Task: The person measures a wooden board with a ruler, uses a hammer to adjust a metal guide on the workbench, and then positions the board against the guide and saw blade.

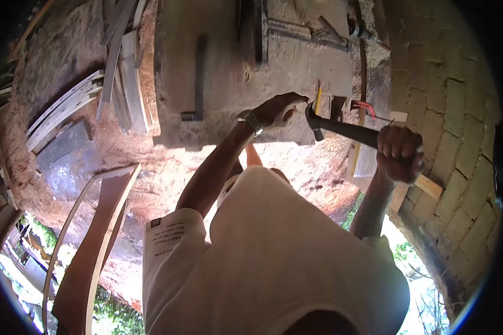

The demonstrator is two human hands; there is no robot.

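Note:
My right hand (399, 154) is closed around the handle of a hammer (349, 130), whose metal head points toward the middle of the view. My left hand (273, 111), with a watch (251, 121) on its wrist, is over the near edge of the wooden workbench (223, 84). Its index finger reaches toward the hammer head without visibly touching it, and the thumb is apart from it. Beyond the hammer head lies a yellow pencil (318, 96). A red-handled tool (364, 106) is to the right of the pencil.
A metal square (200, 84) and dark wooden pieces (310, 34) lie on the bench. Boards (67, 106) are stacked at the left, above a curved wooden piece (98, 240). Sawdust covers the ground, and a block wall (441, 123) stands at the right.

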